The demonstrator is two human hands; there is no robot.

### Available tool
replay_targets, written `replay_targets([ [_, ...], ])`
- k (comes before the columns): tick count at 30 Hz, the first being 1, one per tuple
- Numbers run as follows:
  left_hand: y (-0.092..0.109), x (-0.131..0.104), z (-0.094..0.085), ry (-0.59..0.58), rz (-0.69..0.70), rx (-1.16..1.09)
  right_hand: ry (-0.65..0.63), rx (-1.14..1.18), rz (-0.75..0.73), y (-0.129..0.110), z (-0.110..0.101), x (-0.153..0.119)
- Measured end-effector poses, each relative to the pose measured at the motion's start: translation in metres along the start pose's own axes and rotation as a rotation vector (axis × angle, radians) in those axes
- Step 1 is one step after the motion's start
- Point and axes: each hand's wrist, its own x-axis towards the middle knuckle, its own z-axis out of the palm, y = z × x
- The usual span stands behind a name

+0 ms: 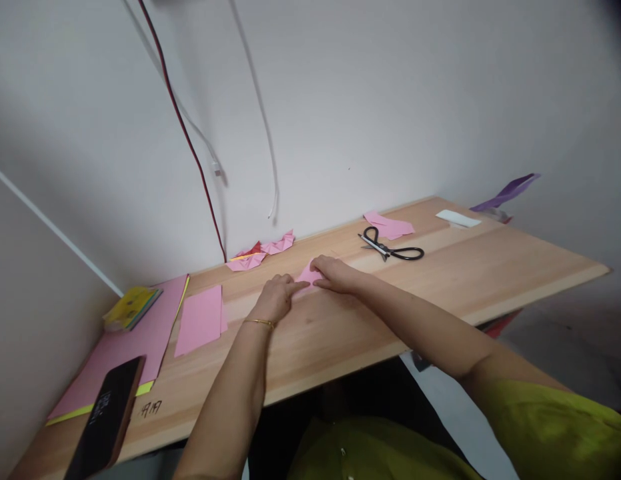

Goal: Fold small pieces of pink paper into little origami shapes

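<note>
A small folded piece of pink paper (305,275) lies on the wooden table between my two hands. My left hand (276,297) is closed at its left side, index finger pointing across the paper's lower edge and pressing on it. From the right, my right hand (335,275) is closed on the same paper, with thumb and index finger at its edge. The fingers cover much of the paper, so its full folded shape is hidden.
Rectangular pink sheets (199,321) lie to the left, beside large pink and yellow sheets (125,350), a yellow packet (130,308) and a phone (107,417). Folded pink pieces (277,245) rest by the wall. Scissors (385,250), pink scraps (390,225) and a white strip (457,218) lie right.
</note>
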Motion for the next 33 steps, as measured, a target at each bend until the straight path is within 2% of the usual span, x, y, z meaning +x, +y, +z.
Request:
replay_targets([
  [9,0.005,0.0,0.002,-0.003,0.012,0.056,-0.016,-0.005,0.008,-0.002,-0.002,0.0],
  [15,-0.007,-0.004,0.003,0.013,-0.003,-0.073,-0.028,-0.003,0.008,-0.004,-0.004,0.0],
  [20,-0.015,-0.006,0.004,0.038,0.011,-0.157,-0.023,0.045,-0.015,0.004,-0.002,0.0],
  [23,-0.015,-0.006,0.003,0.036,0.01,-0.169,-0.031,0.107,-0.067,0.011,-0.004,-0.002],
  [27,-0.013,-0.007,0.002,0.023,-0.011,-0.179,0.007,0.178,-0.218,0.01,-0.009,-0.006],
  [30,-0.012,-0.007,0.002,0.032,-0.007,-0.17,0.028,0.143,-0.261,0.004,-0.007,-0.007],
  [33,-0.013,-0.007,0.003,0.044,0.008,-0.16,-0.026,0.063,-0.263,0.001,-0.004,-0.006],
])
